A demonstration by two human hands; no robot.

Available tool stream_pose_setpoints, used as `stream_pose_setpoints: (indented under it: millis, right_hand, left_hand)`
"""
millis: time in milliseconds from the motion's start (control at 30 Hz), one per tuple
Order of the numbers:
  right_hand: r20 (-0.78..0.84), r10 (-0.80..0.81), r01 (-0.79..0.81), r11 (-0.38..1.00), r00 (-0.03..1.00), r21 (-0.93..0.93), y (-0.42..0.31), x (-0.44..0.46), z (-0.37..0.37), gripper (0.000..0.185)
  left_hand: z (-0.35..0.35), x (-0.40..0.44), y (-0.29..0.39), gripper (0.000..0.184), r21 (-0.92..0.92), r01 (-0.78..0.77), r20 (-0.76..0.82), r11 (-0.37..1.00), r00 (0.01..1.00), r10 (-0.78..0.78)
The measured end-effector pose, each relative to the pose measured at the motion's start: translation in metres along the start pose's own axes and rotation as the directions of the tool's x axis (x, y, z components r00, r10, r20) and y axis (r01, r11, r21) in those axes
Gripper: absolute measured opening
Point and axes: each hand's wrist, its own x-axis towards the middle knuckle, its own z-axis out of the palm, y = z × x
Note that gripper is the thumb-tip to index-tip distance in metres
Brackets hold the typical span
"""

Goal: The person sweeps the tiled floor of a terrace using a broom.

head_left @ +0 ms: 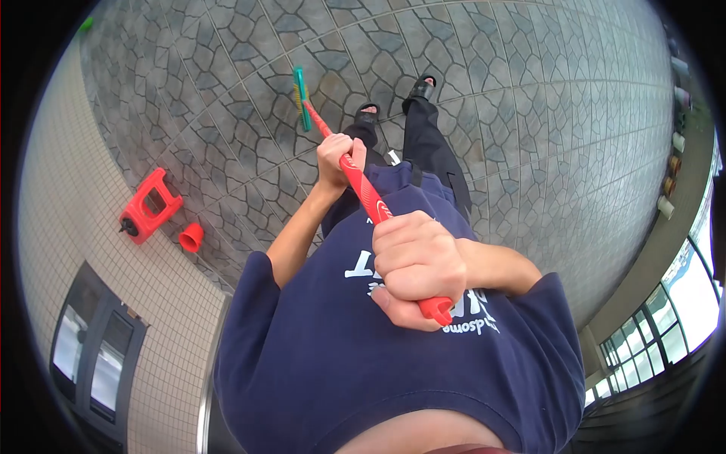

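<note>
A long-handled brush has a red shaft (365, 191) and a narrow green head (302, 98) with yellowish bristles. It slopes from my chest down to the stone-patterned floor, ahead and to the left of my feet. My left hand (338, 157) is wrapped round the shaft lower down, in front of my waist. Close to my chest, my right hand (420, 265) grips the shaft near its top, and the red end (436, 309) sticks out below the fist. Whether the bristles press on the floor is hard to tell.
On my left, a red plastic jug (153, 204) with a black cap lies beside a red cup (191, 237), near a tiled wall (91, 189) with a grey-framed door (98, 348). Windows (650, 325) and several blurred items line the right side.
</note>
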Motion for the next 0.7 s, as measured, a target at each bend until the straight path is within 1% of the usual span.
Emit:
stream_pose_setpoints:
  millis: [67,133,167,200,267,333,367,400,500,567,600,667,700]
  right_hand:
    - [0.066,0.003,-0.007,0.998,0.998,0.060,0.017,0.000,-0.027,0.036]
    - [0.055,0.103,-0.109,0.987,0.993,0.118,0.053,-0.017,-0.054,0.036]
    - [0.074,0.157,-0.163,0.982,0.985,0.098,0.072,-0.030,-0.069,0.035]
    - [0.090,0.185,-0.192,0.979,0.979,0.071,0.079,-0.038,-0.086,0.035]
    - [0.088,0.232,-0.237,0.970,0.969,0.053,0.073,-0.036,-0.119,0.034]
    - [0.156,0.207,-0.208,0.978,0.966,-0.009,0.055,-0.021,-0.142,0.032]
    - [0.202,0.172,-0.177,0.984,0.964,0.006,0.049,-0.012,-0.152,0.030]
    - [0.250,0.145,-0.153,0.988,0.957,0.013,0.043,-0.005,-0.161,0.029]
    - [0.316,0.056,-0.092,0.991,0.947,0.099,0.025,0.022,-0.181,0.031]
    - [0.342,0.016,-0.063,0.990,0.940,0.127,0.018,0.037,-0.184,0.033]
    - [0.355,-0.001,-0.052,0.989,0.935,0.139,0.016,0.045,-0.188,0.031]
    - [0.383,-0.031,-0.037,0.985,0.923,0.167,0.016,0.060,-0.195,0.027]
    - [0.409,-0.026,-0.045,0.985,0.912,0.164,0.018,0.065,-0.200,0.030]
  left_hand:
    - [0.012,0.000,-0.015,0.038,0.089,0.047,-0.082,0.995,0.996,-0.040]
    - [0.037,0.001,-0.047,0.036,0.194,0.071,-0.138,0.978,0.989,-0.044]
    - [0.051,0.001,-0.062,0.035,0.213,0.096,-0.129,0.972,0.989,-0.069]
    - [0.068,0.000,-0.074,0.034,0.213,0.084,-0.130,0.973,0.990,-0.057]
    - [0.101,0.024,-0.055,0.034,0.145,0.046,-0.104,0.988,0.994,-0.031]
    - [0.134,0.038,-0.040,0.034,0.098,0.093,-0.159,0.991,0.984,-0.077]
    - [0.146,0.045,-0.031,0.034,0.045,0.093,-0.194,0.995,0.978,-0.083]
    - [0.149,0.051,-0.024,0.034,0.059,0.082,-0.167,0.995,0.983,-0.071]
    - [0.142,0.070,0.013,0.035,0.103,0.165,-0.261,0.981,0.956,-0.134]
    - [0.131,0.077,0.023,0.035,0.154,0.202,-0.311,0.967,0.939,-0.146]
    - [0.122,0.086,0.032,0.036,0.155,0.182,-0.308,0.971,0.943,-0.128]
    - [0.109,0.096,0.034,0.037,0.195,0.192,-0.309,0.962,0.943,-0.125]
    - [0.102,0.101,0.033,0.037,0.231,0.210,-0.315,0.950,0.940,-0.131]
